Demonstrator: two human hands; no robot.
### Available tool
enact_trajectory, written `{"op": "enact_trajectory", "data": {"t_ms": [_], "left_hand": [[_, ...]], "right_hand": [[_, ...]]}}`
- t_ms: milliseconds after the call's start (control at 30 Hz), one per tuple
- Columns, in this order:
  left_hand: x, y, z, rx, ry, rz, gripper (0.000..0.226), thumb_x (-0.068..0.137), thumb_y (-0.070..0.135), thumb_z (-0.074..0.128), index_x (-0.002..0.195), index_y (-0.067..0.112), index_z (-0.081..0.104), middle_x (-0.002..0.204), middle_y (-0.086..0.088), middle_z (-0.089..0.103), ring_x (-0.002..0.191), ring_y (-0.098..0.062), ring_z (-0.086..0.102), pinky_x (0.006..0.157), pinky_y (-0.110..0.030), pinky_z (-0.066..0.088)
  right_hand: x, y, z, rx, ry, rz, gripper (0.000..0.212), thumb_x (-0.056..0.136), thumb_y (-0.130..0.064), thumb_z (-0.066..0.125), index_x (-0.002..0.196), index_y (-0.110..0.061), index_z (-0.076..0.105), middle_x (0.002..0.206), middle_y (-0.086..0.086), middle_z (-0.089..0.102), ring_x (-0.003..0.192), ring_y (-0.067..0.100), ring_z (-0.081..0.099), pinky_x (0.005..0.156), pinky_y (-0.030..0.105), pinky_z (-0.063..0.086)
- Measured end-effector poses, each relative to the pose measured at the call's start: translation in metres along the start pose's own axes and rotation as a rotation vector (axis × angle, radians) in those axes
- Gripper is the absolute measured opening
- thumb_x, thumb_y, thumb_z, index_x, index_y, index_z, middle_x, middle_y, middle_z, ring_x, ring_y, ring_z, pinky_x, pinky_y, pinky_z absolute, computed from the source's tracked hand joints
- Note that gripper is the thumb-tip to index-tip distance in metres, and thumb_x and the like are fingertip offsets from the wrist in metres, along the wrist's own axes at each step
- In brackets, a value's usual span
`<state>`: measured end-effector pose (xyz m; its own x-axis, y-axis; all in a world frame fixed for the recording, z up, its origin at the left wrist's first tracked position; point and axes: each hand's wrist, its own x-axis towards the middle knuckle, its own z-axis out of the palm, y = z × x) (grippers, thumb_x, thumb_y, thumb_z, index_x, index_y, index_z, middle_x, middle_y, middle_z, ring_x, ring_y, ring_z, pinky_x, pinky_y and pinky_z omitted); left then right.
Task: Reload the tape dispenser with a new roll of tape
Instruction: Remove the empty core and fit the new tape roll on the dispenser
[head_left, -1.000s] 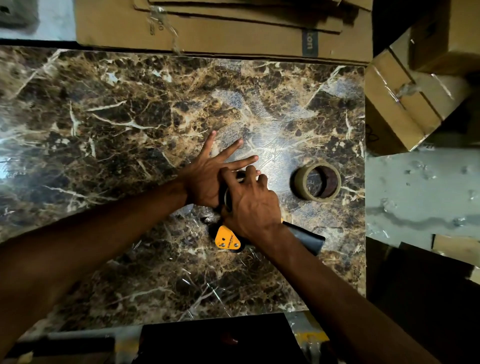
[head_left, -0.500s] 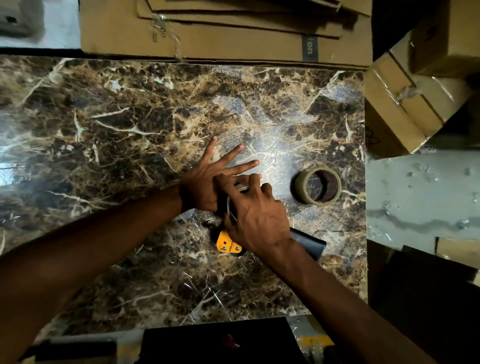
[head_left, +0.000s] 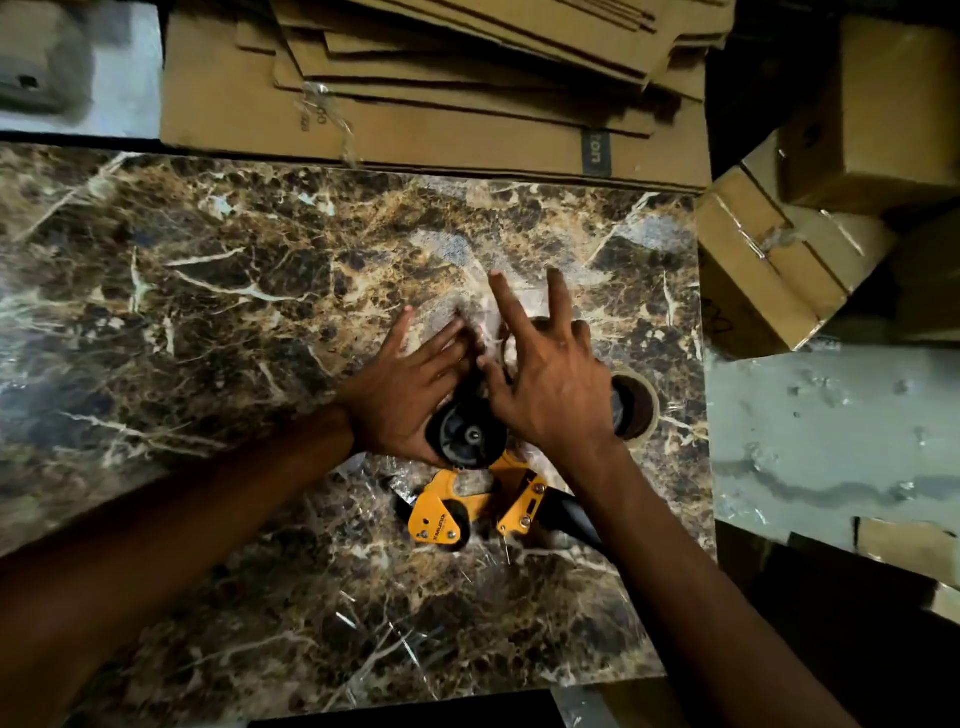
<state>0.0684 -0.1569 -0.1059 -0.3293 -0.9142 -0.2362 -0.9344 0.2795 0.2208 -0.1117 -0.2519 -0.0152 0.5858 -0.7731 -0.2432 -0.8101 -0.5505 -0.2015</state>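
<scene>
- The right hand (head_left: 553, 387), fingers splayed, covers part of the tape roll (head_left: 635, 410) behind it; whether it holds anything cannot be told.
- The left hand (head_left: 402, 397), fingers extended, cups the black spool (head_left: 466, 435) of the yellow tape dispenser (head_left: 457, 506), which lies below both hands.
- The marble tabletop (head_left: 208, 312) borders flattened cardboard (head_left: 415, 104) beyond the hands.
- The dispenser's writing is illegible.

Dim room: glossy marble tabletop (head_left: 208, 312), flattened cardboard (head_left: 415, 119) stacked behind.
</scene>
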Motion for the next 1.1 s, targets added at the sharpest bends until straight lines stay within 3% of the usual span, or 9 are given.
{"op": "enact_trajectory", "data": {"t_ms": [67,167,267,367,600,733,833,933,1100], "left_hand": [[0.0,-0.002,0.002,0.064,-0.098,-0.031,0.141,0.072,0.106,0.021,0.167,0.002,0.013,0.175,-0.022,0.0,0.164,-0.037,-0.002,0.12,-0.074,-0.017],[0.004,-0.003,0.004,0.064,-0.098,-0.032,0.148,0.068,0.109,0.021,0.167,-0.001,0.013,0.175,-0.023,0.0,0.163,-0.038,0.004,0.12,-0.081,0.0],[0.004,-0.004,0.01,0.055,-0.074,-0.022,0.149,0.067,0.11,0.026,0.167,0.001,0.01,0.175,-0.023,0.001,0.163,-0.039,0.006,0.12,-0.081,0.001],[0.005,-0.005,0.01,0.068,-0.088,-0.032,0.15,0.065,0.111,0.025,0.168,0.003,0.007,0.175,-0.022,-0.001,0.163,-0.039,0.005,0.12,-0.081,0.002],[0.006,-0.005,0.014,0.077,-0.038,-0.009,0.148,0.067,0.111,0.027,0.168,0.004,0.012,0.175,-0.022,0.003,0.163,-0.039,0.008,0.121,-0.08,0.001],[0.006,-0.008,0.018,0.074,-0.015,0.005,0.146,0.067,0.11,0.029,0.168,0.005,0.013,0.176,-0.02,0.004,0.163,-0.038,0.008,0.121,-0.08,0.001],[0.006,-0.008,0.02,0.081,0.001,0.009,0.144,0.069,0.108,0.028,0.168,0.005,0.016,0.176,-0.02,0.006,0.163,-0.037,0.01,0.12,-0.081,0.005],[0.006,-0.008,0.021,0.082,0.014,0.016,0.141,0.07,0.107,0.032,0.168,0.006,0.017,0.176,-0.019,0.007,0.163,-0.036,0.009,0.12,-0.081,0.006],[0.006,-0.007,0.021,0.09,0.051,0.02,0.14,0.069,0.105,0.037,0.168,0.007,0.018,0.176,-0.019,0.008,0.163,-0.034,0.01,0.12,-0.081,0.007]], "right_hand": [[0.017,0.013,0.01,-0.03,0.001,0.054,0.081,0.099,-0.058,0.049,0.163,-0.045,0.002,0.174,0.014,0.002,0.136,0.048,0.044,0.077,0.048,0.054],[0.031,0.028,0.034,-0.085,-0.024,0.091,0.086,0.098,-0.063,0.049,0.164,-0.041,0.0,0.175,0.015,-0.001,0.154,0.051,0.018,0.113,0.067,0.036],[0.038,0.039,0.052,-0.089,0.009,0.07,0.09,0.096,-0.067,0.05,0.164,-0.04,-0.002,0.175,0.015,-0.008,0.158,0.05,-0.002,0.121,0.073,0.017],[0.044,0.045,0.056,-0.13,0.064,0.04,0.094,0.095,-0.069,0.048,0.165,-0.038,-0.006,0.174,0.015,-0.014,0.158,0.048,-0.011,0.121,0.075,0.005],[0.051,0.058,0.046,-0.121,0.031,0.044,0.101,0.091,-0.077,0.048,0.164,-0.037,-0.009,0.173,0.015,-0.017,0.157,0.049,-0.008,0.119,0.078,0.007],[0.021,0.069,0.022,0.001,0.112,0.098,0.101,0.088,-0.086,0.042,0.164,-0.041,-0.007,0.174,0.01,-0.017,0.158,0.046,-0.008,0.119,0.073,0.0],[-0.02,0.103,0.009,0.075,0.132,0.188,0.099,0.086,-0.086,0.041,0.164,-0.044,-0.003,0.175,0.007,-0.01,0.159,0.044,0.001,0.12,0.075,0.014],[-0.057,0.141,0.004,0.213,0.155,0.263,0.09,0.089,-0.078,0.045,0.164,-0.045,0.008,0.175,0.006,0.009,0.156,0.039,0.023,0.112,0.073,0.036],[-0.082,0.185,0.003,0.421,0.255,0.291,0.074,0.096,-0.063,0.05,0.162,-0.044,0.021,0.169,-0.003,0.033,0.151,0.027,0.038,0.113,0.064,0.042]]}}
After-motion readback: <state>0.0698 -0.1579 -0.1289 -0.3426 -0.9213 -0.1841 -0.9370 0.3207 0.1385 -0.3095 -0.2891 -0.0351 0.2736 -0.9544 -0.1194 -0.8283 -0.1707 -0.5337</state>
